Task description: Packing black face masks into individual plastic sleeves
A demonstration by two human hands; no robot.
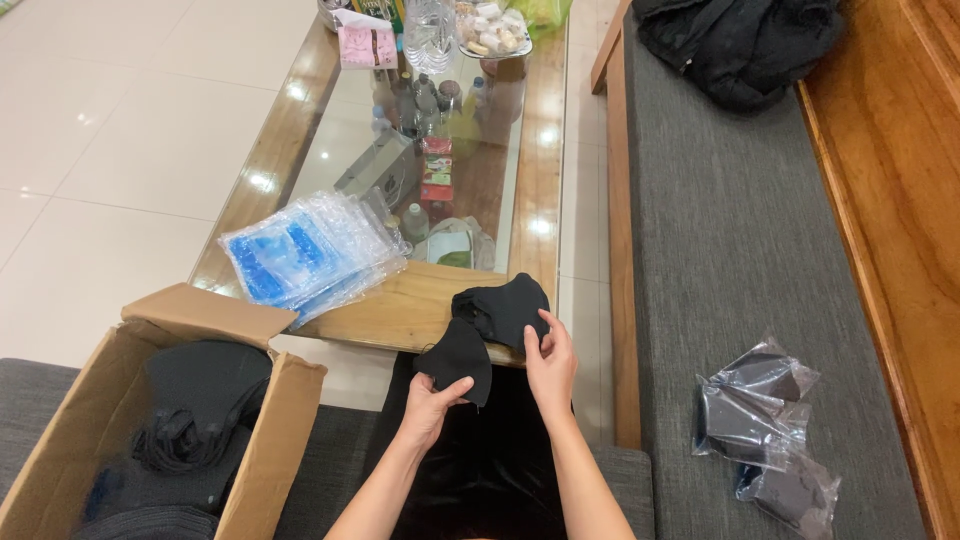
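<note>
My left hand (428, 405) grips the lower edge of a black cloth face mask (458, 355), held up in front of my lap. My right hand (550, 362) rests its fingers on a small pile of black masks (505, 305) lying at the near edge of the glass-topped wooden table (535, 215). The held mask touches the pile. A stack of clear plastic bags with blue print (312, 252) lies on the table's near left corner.
An open cardboard box (255, 445) full of black masks stands at my left. Bagged masks (765, 430) lie on the grey sofa cushion (740, 230) at right, with a black garment (745, 45) farther back. Bottles and a snack bowl crowd the table's far end.
</note>
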